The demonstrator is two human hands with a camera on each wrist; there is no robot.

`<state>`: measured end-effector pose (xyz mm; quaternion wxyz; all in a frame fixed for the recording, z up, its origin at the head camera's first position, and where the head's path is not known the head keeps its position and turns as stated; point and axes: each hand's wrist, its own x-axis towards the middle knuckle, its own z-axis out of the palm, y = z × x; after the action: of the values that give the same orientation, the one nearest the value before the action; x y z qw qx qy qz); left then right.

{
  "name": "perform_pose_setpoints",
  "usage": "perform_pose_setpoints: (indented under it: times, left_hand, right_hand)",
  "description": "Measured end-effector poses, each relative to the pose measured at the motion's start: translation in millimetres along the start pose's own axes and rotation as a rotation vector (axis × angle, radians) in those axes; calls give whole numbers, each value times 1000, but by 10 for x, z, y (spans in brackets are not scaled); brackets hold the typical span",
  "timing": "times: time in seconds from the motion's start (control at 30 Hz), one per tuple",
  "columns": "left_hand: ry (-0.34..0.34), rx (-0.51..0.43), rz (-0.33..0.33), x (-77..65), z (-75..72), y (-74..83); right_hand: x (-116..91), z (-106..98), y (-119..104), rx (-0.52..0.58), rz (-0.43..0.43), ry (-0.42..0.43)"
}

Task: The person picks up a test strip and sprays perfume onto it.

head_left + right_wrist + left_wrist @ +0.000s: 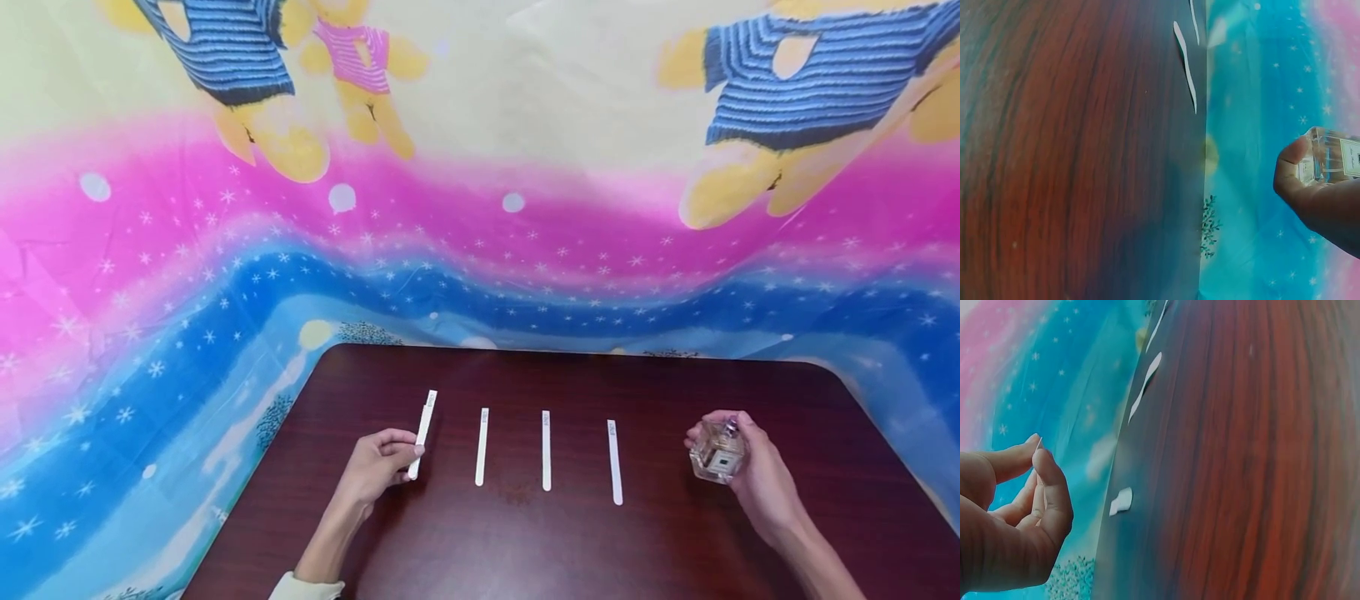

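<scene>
Left hand (377, 467): pinches a white strip between thumb and fingertips, with the other fingers bent.
Held strip (426, 423): upright and slightly slanted in the head view, gripped near its lower end, small print near the top; the left wrist view shows it nearly edge-on, a thin sliver.
Right hand (767, 487): curled round a glass bottle, the thumb up by its silvery neck.
Glass bottle (717, 461): in the right hand, at the right side of the table, tilted, clear-walled, with a pale label on the front.
Left lying strip (482, 447): on the table, nearest the left hand, apart from the held one.
Middle lying strip (546, 452): between the other two, touching neither.
Right lying strip (615, 463): slightly slanted, well apart from the bottle.
Table (570, 550): dark reddish-brown, glossy, wood-grained, with rounded far corners.
Sleeve (306, 588): pale, at the left forearm.
Backdrop cloth (480, 250): behind the table, pink, blue and cream, printed with snowflakes and yellow figures in striped tops.
</scene>
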<state>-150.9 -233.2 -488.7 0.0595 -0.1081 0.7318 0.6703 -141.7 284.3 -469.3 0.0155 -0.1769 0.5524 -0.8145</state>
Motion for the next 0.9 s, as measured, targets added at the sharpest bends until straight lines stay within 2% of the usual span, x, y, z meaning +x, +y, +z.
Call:
perform_pose_setpoints:
  times: [0.2, 0.37, 0.63, 0.9]
  left_hand:
    - [-25, -7, 23, -39, 179, 25]
    - [-44, -25, 27, -52, 328, 48]
    - [-78, -27, 40, -106, 554, 108]
    - [-151, -51, 45, -139, 786, 168]
  right_hand:
    - [7, 50, 21, -29, 17, 26]
    - [30, 105, 31, -118, 59, 98]
    - [91, 242, 53, -380, 139, 239]
    - [106, 318, 80, -408, 165, 304]
